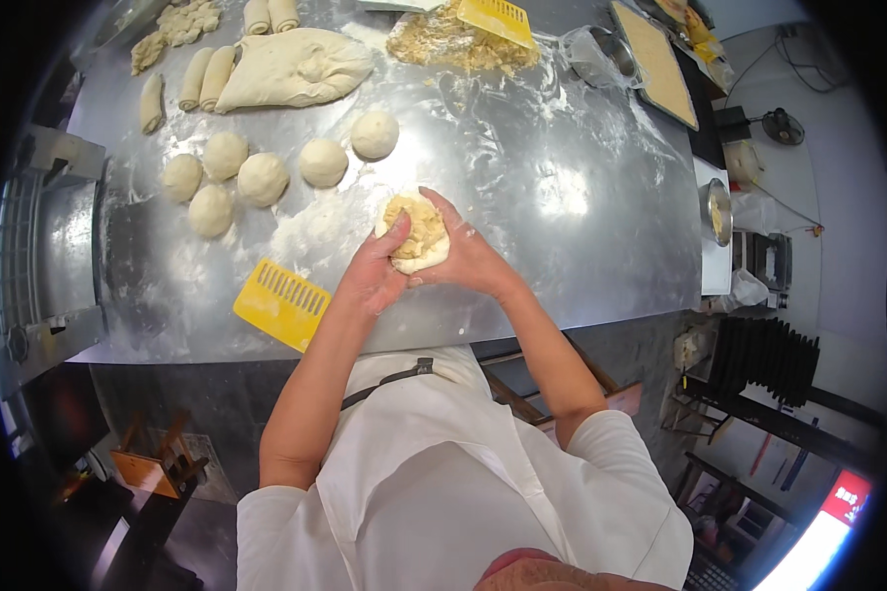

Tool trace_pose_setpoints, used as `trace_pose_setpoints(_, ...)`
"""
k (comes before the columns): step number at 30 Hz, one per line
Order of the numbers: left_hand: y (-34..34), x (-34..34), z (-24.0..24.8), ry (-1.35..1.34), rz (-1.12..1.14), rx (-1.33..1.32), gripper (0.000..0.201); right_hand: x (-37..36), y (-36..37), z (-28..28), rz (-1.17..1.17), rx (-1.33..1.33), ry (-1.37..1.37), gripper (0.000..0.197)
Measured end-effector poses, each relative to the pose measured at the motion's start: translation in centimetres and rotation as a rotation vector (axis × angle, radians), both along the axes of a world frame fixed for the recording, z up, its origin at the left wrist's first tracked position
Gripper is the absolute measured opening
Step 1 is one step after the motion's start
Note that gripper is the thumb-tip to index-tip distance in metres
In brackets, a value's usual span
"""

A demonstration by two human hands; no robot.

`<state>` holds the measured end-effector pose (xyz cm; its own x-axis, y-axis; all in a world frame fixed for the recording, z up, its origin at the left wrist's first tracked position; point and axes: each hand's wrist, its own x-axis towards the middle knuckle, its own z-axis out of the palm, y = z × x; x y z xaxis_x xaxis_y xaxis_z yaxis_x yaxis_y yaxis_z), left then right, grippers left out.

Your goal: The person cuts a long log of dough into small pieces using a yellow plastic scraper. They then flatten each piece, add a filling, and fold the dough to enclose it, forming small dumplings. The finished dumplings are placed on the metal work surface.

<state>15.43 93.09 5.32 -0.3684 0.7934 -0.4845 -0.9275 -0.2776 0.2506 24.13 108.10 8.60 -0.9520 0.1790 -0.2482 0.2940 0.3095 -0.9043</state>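
Observation:
Between my two hands, above the near part of the steel table, is a piece of dough (434,258) wrapped part-way round a crumbly yellow filling (419,227). My left hand (379,266) cups it from the left, with the thumb pressed on the filling. From the right, my right hand (463,256) curls round the dough's edge; some of its fingers are hidden behind it. Several smooth round dough balls (263,179) rest on the table to the left and beyond my hands. A yellow slotted scraper (282,303) lies beside my left forearm.
At the far left are a large dough slab (296,69), rolled dough pieces (195,79) and small dough lumps (189,22). A crumbly yellow heap (453,44) with another yellow scraper (498,18) lies far ahead. A tray (655,64) and a metal bowl (716,212) stand right of the floured steel table (581,256).

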Motion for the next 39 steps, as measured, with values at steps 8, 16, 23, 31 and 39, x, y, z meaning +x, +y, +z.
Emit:
trace_pose_setpoints(8,0.7,0.7,0.9,0.248,-0.157,-0.230,0.044,-0.3,-2.0,0.0,-0.004,0.241,0.332,0.077)
trace_pose_setpoints(16,0.2,0.3,3.7,-0.163,-0.174,0.038,0.052,0.0,1.9,0.8,-0.033,-0.383,0.148,0.095)
trace_pose_setpoints(23,1.2,1.7,-3.3,-0.124,0.024,-0.025,0.056,0.5,6.4,-1.5,-0.279,-0.252,0.143,0.083)
trace_pose_setpoints(31,-3.3,3.9,-6.0,-0.062,0.212,0.018,0.063,4.4,6.9,-7.7,-0.416,-0.298,-0.281,0.047)
trace_pose_setpoints(39,-2.7,5.5,-5.0,-0.020,0.315,-0.133,0.070,-11.0,16.6,-7.8,-0.380,-0.425,0.259,0.025)
